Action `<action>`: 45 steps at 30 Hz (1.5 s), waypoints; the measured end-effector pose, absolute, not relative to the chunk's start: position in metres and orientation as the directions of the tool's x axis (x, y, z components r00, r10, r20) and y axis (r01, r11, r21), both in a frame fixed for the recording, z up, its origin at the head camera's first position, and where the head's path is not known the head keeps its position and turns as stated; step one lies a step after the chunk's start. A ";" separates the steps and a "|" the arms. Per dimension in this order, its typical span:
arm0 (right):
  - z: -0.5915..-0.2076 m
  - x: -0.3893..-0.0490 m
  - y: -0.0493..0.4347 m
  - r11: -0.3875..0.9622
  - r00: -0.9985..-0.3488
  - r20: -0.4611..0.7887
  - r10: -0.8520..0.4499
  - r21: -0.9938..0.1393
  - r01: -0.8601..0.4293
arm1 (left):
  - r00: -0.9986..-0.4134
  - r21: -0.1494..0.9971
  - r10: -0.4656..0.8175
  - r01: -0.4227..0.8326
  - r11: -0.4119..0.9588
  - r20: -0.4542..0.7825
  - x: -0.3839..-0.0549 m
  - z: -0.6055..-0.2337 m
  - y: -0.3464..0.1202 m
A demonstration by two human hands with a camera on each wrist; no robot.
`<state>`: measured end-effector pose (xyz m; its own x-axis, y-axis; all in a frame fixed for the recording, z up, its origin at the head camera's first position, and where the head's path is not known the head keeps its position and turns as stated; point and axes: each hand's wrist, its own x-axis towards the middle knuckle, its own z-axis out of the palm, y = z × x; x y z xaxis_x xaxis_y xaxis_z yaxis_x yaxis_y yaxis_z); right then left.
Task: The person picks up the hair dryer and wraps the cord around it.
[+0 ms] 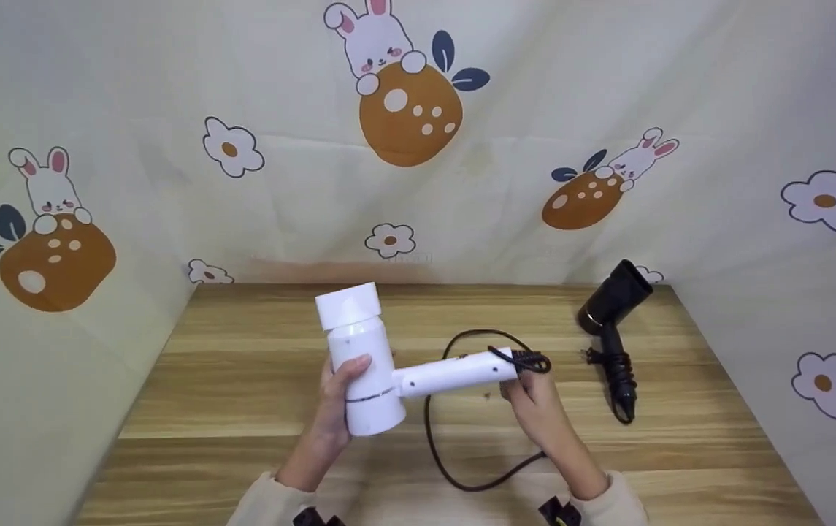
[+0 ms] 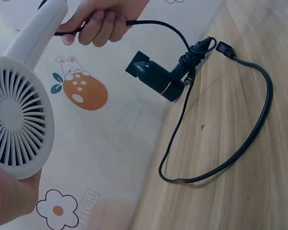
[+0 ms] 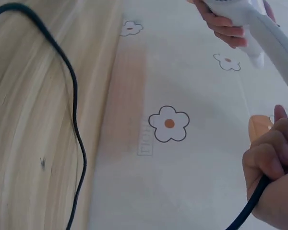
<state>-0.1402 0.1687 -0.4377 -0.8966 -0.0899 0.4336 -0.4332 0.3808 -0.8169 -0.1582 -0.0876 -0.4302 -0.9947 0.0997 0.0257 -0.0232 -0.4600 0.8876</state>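
Observation:
A white hair dryer (image 1: pixel 359 343) is held up over the table, its nozzle pointing away and its handle out to the right. My left hand (image 1: pixel 330 413) grips the barrel, thumb across the top. The slatted rear grille (image 2: pixel 12 115) faces the left wrist camera. At the handle's end my right hand (image 1: pixel 540 413) curls its fingers round the black power cord (image 2: pixel 266 110); the right wrist view shows the cord running out of that fist (image 3: pixel 269 160). From there the cord loops down onto the table, and its plug (image 2: pixel 225 50) lies there in the left wrist view.
A black hair dryer (image 1: pixel 615 296) lies at the back right of the wooden table (image 1: pixel 242 467), its cord wound round its handle. Patterned cloth (image 1: pixel 301 204) with rabbits and flowers hangs behind the table and along both sides.

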 end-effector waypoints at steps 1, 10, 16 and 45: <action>-0.439 -0.140 0.167 0.424 -0.898 0.430 -0.096 -0.798 -0.428 | -0.997 0.889 0.069 -0.014 -0.457 0.019 -0.159 -0.429 -0.087; -0.441 -0.128 0.166 0.776 -0.873 0.404 -0.272 -0.444 -0.447 | -0.983 0.954 -0.182 0.034 -0.299 -0.022 -0.169 -0.426 -0.089; -0.435 -0.128 0.172 0.803 -0.791 0.491 -0.364 -0.265 -0.534 | -0.983 0.979 -0.180 0.063 -0.192 0.028 -0.172 -0.437 -0.093; -0.390 -0.148 0.202 0.729 -0.474 0.823 -0.312 -0.113 -0.675 | -0.971 0.980 0.207 0.152 0.130 0.123 -0.159 -0.442 -0.091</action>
<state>-0.1481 0.2017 -0.3901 -0.4745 -0.3119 0.8232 -0.6749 0.7292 -0.1127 -0.1590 -0.0913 -0.4417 -0.9707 0.2067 0.1228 0.1517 0.1303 0.9798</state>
